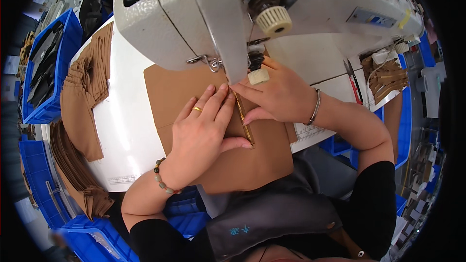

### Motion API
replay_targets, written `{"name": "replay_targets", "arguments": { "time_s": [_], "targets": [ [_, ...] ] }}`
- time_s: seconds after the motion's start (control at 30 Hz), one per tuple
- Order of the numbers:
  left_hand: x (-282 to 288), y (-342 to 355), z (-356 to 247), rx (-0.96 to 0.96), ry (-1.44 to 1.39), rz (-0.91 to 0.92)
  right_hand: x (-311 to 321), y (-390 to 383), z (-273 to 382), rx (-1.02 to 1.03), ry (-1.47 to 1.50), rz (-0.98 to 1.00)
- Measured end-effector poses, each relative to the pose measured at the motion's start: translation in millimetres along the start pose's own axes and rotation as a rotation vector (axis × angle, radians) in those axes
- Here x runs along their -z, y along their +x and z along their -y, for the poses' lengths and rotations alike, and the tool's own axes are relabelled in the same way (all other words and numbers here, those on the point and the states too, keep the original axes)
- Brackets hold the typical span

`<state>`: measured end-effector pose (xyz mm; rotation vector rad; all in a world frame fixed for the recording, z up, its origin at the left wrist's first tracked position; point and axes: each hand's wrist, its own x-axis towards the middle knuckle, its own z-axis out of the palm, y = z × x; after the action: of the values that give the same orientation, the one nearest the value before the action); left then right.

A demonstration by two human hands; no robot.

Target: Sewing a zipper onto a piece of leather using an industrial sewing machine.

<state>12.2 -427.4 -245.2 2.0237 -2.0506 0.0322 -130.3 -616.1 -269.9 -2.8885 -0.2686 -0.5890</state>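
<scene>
A brown fabric panel [184, 82] lies under the white sewing machine [155, 24], with a gold-toothed zipper [241, 111] running down it from the presser area. My left hand [199, 131] lies open on the panel left of the zipper, fingers stretched out, thumb touching the zipper's lower end. My right hand [274, 97] presses the panel right of the zipper with fingers out and thumb apart, resting by the zipper's middle. Its upper fingers are partly hidden by the machine's needle bar and knobs.
Brown fabric pieces are stacked at left [85, 92] and below them [73, 165]. A blue bin [36, 116] holds black pieces. Red-handled scissors [356, 87] and zippered brown pieces [386, 80] sit at right on the white table [116, 150]. More blue bins [34, 170] flank it.
</scene>
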Motion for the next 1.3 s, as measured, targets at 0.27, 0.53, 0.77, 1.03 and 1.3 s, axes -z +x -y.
{"name": "replay_targets", "arguments": {
  "time_s": [0.27,0.53,0.77,1.03,1.3],
  "targets": [
    [1,1,0,0.015,0.012,0.002,1,1,-3,-0.008,-0.063,-0.069],
    [3,-2,-2,-0.002,0.053,0.045,-4,2,-6,-0.136,-0.158,-0.04],
    [1,-10,-9,0.019,0.069,0.023,12,-7,6,0.036,0.005,0.12],
    [-2,-1,-2,0.025,0.1,0.003,7,-4,1,0.0,-0.034,0.144],
    [-5,4,7,0.034,0.141,-0.017,5,2,-3,0.002,-0.072,0.015]
  ]
}}
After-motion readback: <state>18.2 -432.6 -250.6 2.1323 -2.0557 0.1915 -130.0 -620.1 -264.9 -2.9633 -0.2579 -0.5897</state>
